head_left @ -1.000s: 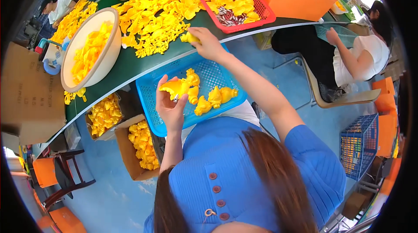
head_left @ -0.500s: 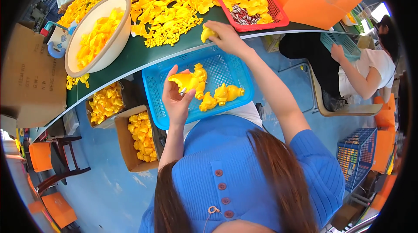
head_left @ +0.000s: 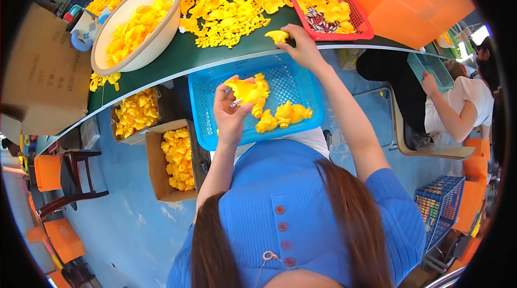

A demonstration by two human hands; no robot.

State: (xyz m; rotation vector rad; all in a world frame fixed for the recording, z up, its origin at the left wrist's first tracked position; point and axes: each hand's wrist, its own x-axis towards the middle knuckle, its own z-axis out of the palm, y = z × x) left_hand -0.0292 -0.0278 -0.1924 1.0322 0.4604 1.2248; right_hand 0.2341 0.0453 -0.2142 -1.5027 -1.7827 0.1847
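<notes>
My left hand (head_left: 230, 118) is closed around a yellow hollow plastic figure half (head_left: 246, 92) over the blue basket (head_left: 197, 118) on my lap. A small silver metal cylinder (head_left: 236, 103) shows at its near edge, by my thumb. My right hand (head_left: 305, 51) pinches a smaller curved yellow plastic piece (head_left: 277, 36) above the table edge, just left of the red basket. Several yellow toy figures (head_left: 284, 116) lie in the blue basket, to the right of my left hand. Another yellow figure shows right beside the held half, partly overlapped by it.
On the green table (head_left: 177, 70) are loose yellow parts (head_left: 231, 2), a white basin (head_left: 102, 62) and a red basket (head_left: 367, 27) with yellow pieces and metal cylinders. Cardboard boxes (head_left: 156, 175) of yellow parts stand below left. A co-worker (head_left: 458, 105) sits at right.
The view has shifted a little, so the table and baskets appear further right. The piece in my right hand has turned from upright to nearly level. Both hands keep their holds.
</notes>
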